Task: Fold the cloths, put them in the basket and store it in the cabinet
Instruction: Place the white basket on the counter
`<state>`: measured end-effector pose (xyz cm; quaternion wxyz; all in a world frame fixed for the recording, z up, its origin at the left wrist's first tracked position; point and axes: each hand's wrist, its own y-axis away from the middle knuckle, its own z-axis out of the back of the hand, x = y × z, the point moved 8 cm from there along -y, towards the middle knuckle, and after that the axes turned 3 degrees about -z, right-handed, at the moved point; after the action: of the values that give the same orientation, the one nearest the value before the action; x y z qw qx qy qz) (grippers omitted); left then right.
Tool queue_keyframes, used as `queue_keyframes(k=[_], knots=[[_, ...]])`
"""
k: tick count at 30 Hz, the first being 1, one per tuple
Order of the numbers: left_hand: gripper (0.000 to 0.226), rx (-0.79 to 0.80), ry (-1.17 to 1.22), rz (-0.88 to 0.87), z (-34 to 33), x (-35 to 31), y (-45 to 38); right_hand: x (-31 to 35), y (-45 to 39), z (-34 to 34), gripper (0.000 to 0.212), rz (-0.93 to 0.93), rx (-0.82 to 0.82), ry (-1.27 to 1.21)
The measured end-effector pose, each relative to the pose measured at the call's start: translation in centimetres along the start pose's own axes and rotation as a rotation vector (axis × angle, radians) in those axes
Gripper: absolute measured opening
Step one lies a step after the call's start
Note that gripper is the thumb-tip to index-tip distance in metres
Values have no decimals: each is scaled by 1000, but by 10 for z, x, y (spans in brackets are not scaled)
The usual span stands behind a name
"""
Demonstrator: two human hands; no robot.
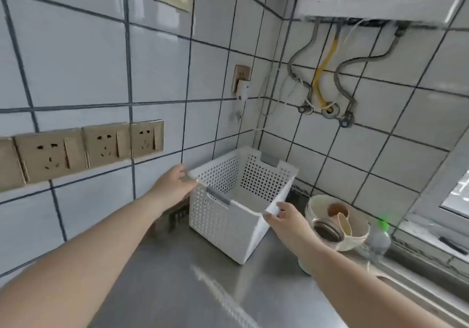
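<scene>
Where steel counter (203, 289) meets tiled wall (88, 73), basket (223, 223), seemingly empty.

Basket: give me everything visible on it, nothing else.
The basket is white, looks plastic, with straight sides punched full of small round holes and a grey handle insert in each of two facing rims. It stands upright on the steel counter near the tiled corner, open top, nothing visible inside. The left hand grips its left rim corner; the right hand holds the right rim corner. Beside it on the right sits a bowl, apparently not touching.
</scene>
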<state>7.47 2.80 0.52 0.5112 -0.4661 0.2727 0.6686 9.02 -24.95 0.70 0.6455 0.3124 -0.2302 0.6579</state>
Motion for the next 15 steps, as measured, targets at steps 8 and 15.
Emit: queue_keyframes(k=[8,15], knots=[[76,-135,137,195,-23,68,-88,-40,-90,-73,73,-349,54,-392],[23,-101,296,295,-53,94,-112,-62,-105,-95,42,-452,128,-615]])
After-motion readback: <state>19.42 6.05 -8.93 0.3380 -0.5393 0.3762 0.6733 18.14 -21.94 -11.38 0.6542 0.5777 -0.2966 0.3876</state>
